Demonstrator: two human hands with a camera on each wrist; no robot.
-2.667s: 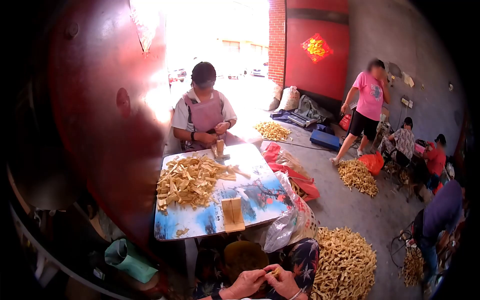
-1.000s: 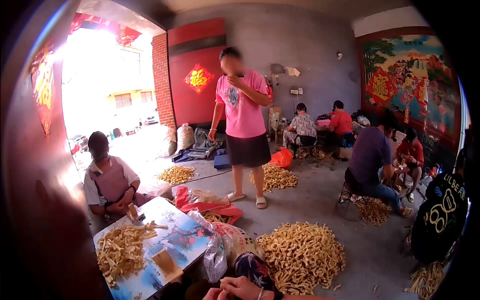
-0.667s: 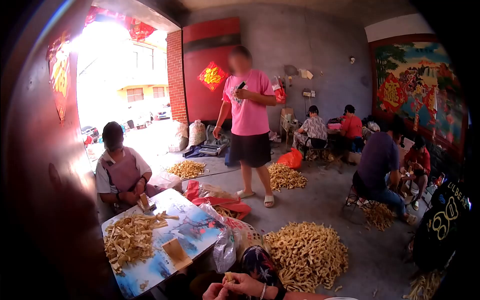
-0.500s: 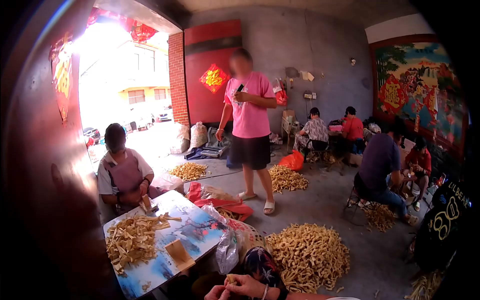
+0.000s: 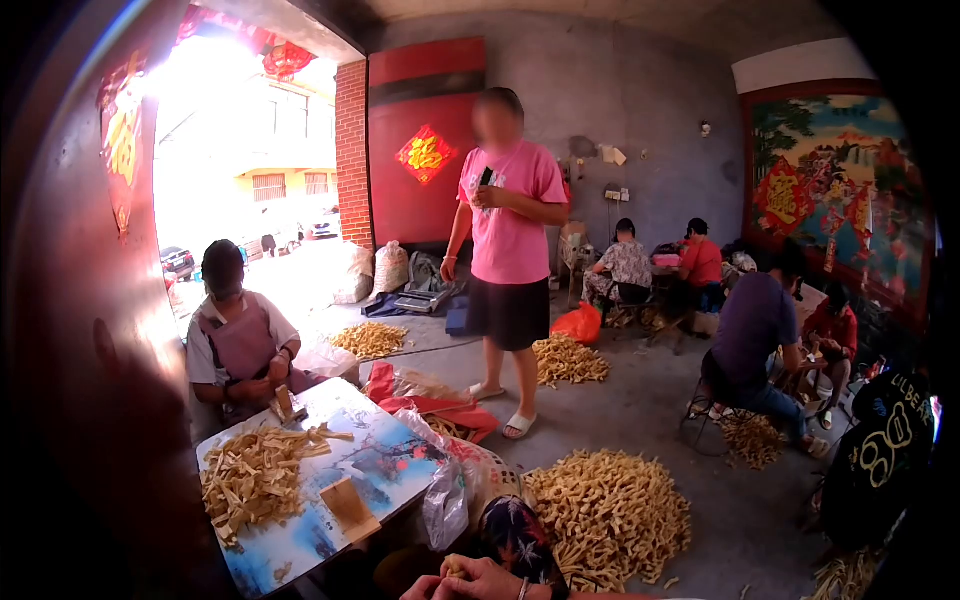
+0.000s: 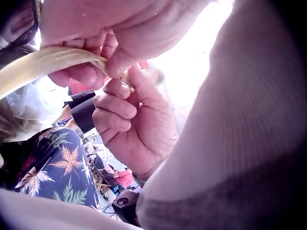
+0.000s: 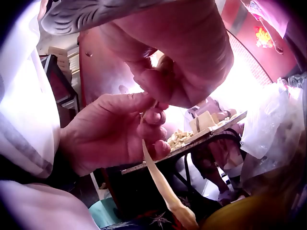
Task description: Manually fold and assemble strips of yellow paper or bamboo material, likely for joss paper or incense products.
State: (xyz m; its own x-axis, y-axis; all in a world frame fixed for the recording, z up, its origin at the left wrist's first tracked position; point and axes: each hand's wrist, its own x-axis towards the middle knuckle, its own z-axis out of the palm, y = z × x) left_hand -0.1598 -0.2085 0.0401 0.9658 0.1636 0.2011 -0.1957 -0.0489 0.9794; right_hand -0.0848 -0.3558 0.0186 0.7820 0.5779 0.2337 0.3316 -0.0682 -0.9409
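Observation:
Both hands meet low in front of me, at the bottom of the head view. My left hand [image 5: 424, 589] pinches a pale yellow, flat, limp strip [image 6: 43, 67] between thumb and fingers. The strip's loose end hangs below that hand in the right wrist view, tapering at the top. My right hand [image 5: 490, 580] has its thumb and fingers curled round a small tan rolled piece [image 5: 457, 572] of similar material. In the left wrist view the fingertips of both hands come together where the strip ends. Most of the rolled piece is hidden by the fingers.
A painted table [image 5: 385, 465] at left bears a heap of strips [image 5: 255, 480] and a wooden block stand [image 5: 350, 508]. A large pile of rolled pieces [image 5: 610, 515] lies on the floor at right. A plastic bag [image 5: 445, 505] hangs by the table. Several people sit or stand around.
The head view has swung up and right from the table to the room. The standing person in pink has lowered a hand from the face. My hands stay together on the piece.

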